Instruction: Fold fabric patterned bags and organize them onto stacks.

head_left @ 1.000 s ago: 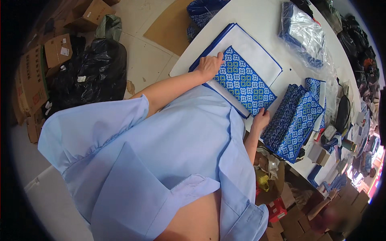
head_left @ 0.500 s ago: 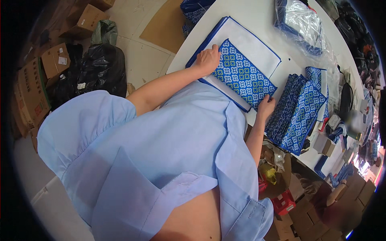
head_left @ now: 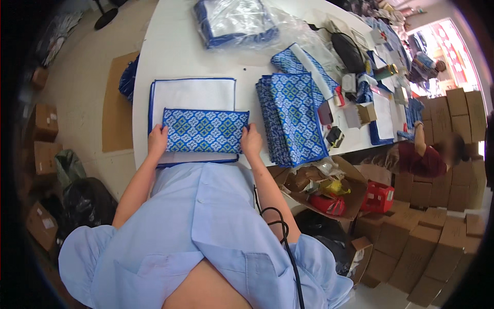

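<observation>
Your left hand [head_left: 158, 140] has its fingers clamped on the 9 o'clock end of the folded cloth [head_left: 206, 131], and your right hand [head_left: 251, 140] has its fingers clamped on the 3 o'clock end. The cloth, blue with a white-and-green floral lattice, lies flat between your hands, just in front of your shirt [head_left: 216, 201]. Beneath it are white blue-edged cloths [head_left: 195, 93], which show at its 12 o'clock and 6 o'clock sides. All of this rests on the white surface [head_left: 170, 49].

Taking the folded cloth as the dial's centre, a patterned pile [head_left: 294, 119] stands at 3 o'clock, near your right hand. A clear plastic package [head_left: 234, 23] lies near 12 o'clock, and a black pouch [head_left: 348, 52] sits at 2 o'clock. At 4 o'clock, below the surface's edge, is an open carton [head_left: 355, 183] with a red box [head_left: 378, 196] beside it.
</observation>
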`<act>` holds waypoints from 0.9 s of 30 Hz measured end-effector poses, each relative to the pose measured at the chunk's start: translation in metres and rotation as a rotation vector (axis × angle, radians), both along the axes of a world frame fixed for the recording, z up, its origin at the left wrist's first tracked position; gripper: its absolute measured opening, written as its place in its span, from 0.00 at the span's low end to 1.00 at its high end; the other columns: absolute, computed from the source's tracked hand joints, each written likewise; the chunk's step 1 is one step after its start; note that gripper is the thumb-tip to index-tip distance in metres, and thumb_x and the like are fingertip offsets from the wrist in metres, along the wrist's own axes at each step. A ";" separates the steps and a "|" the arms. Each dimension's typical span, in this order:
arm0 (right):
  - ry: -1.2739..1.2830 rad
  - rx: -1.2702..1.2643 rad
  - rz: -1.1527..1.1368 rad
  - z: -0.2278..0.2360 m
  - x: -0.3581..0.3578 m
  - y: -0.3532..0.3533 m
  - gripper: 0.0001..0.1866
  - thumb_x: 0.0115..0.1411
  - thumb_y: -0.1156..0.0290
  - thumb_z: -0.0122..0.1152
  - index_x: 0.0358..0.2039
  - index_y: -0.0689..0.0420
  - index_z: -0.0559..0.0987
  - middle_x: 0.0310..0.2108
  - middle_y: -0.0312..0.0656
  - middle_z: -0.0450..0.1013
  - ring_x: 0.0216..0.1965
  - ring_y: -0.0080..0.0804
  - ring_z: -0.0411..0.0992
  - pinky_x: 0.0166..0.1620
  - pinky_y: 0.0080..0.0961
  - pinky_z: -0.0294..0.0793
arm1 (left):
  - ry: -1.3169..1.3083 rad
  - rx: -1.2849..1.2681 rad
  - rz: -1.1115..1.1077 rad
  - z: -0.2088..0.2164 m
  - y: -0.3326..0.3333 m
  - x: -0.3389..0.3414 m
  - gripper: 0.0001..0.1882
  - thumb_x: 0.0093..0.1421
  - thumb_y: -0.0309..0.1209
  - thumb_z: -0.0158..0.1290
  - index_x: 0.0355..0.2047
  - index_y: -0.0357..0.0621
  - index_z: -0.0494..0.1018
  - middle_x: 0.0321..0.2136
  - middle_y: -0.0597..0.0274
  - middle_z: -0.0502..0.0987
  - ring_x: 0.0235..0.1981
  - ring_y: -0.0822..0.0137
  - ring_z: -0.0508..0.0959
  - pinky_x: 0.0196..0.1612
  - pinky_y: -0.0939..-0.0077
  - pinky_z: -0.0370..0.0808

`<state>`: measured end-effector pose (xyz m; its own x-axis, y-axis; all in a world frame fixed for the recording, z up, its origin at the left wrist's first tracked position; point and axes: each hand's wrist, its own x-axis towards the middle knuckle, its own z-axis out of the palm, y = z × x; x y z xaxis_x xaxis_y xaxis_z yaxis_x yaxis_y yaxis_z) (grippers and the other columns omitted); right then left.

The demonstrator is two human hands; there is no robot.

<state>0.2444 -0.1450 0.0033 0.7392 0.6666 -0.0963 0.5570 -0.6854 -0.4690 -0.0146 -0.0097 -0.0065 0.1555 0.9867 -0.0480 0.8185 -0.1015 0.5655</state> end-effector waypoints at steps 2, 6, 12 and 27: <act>0.052 0.163 0.047 0.006 0.005 -0.002 0.09 0.52 0.67 0.48 0.31 0.58 0.67 0.21 0.52 0.70 0.24 0.47 0.70 0.27 0.38 0.66 | -0.065 -0.081 -0.104 0.010 0.010 0.003 0.13 0.53 0.37 0.44 0.26 0.36 0.66 0.22 0.46 0.71 0.27 0.48 0.72 0.29 0.60 0.67; 0.348 0.572 0.061 0.073 0.003 -0.019 0.06 0.51 0.74 0.50 0.31 0.60 0.67 0.19 0.43 0.67 0.20 0.26 0.64 0.23 0.23 0.62 | -0.173 0.011 -0.324 0.067 0.035 0.032 0.14 0.53 0.36 0.44 0.24 0.35 0.66 0.20 0.46 0.70 0.25 0.49 0.71 0.26 0.64 0.65; 0.551 1.101 -0.333 0.154 0.022 -0.081 0.08 0.55 0.72 0.49 0.35 0.59 0.65 0.27 0.35 0.67 0.28 0.17 0.64 0.30 0.14 0.64 | -0.594 -0.065 -0.815 0.148 0.080 0.151 0.11 0.53 0.33 0.46 0.31 0.37 0.69 0.20 0.64 0.71 0.24 0.76 0.68 0.28 0.80 0.65; 0.504 1.015 -0.777 0.075 0.077 -0.127 0.14 0.54 0.74 0.48 0.39 0.62 0.59 0.31 0.44 0.67 0.29 0.24 0.66 0.27 0.19 0.67 | 0.058 0.346 -1.187 0.112 0.046 0.382 0.13 0.53 0.43 0.43 0.32 0.49 0.64 0.23 0.54 0.72 0.30 0.54 0.73 0.30 0.58 0.68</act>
